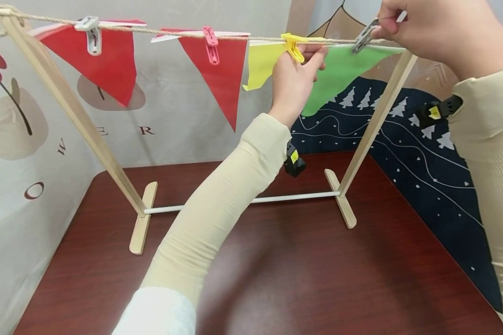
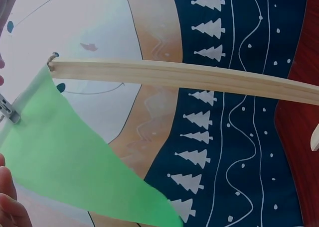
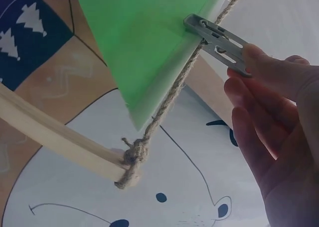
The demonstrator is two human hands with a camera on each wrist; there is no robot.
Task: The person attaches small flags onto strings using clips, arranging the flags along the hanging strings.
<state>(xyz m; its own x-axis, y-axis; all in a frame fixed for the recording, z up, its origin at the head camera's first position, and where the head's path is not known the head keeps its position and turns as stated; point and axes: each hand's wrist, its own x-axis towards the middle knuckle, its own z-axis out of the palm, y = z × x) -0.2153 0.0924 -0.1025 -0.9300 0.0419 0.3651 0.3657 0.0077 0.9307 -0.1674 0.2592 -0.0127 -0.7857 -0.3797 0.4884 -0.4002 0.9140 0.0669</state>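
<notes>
A green pennant (image 1: 337, 74) hangs at the right end of the rope (image 1: 167, 31), its white upper edge along the rope. My right hand (image 1: 448, 35) pinches the handle end of a grey clothespin (image 3: 214, 40); its tip lies over the rope and the pennant's top edge. Beside a yellow clothespin (image 1: 293, 45), my left hand (image 1: 292, 83) pinches the green pennant's upper left part at the rope. That yellow clothespin sits on the rope over a yellow pennant (image 1: 261, 65), partly hidden behind the left hand.
Two red pennants hang further left, under a white clothespin (image 1: 93, 36) and a pink clothespin (image 1: 211, 45). Slanting wooden posts (image 1: 73, 111) carry the rope, joined low down by a white rod (image 1: 295, 198). The stand rests on a dark red table (image 1: 318, 270); printed cloths hang behind.
</notes>
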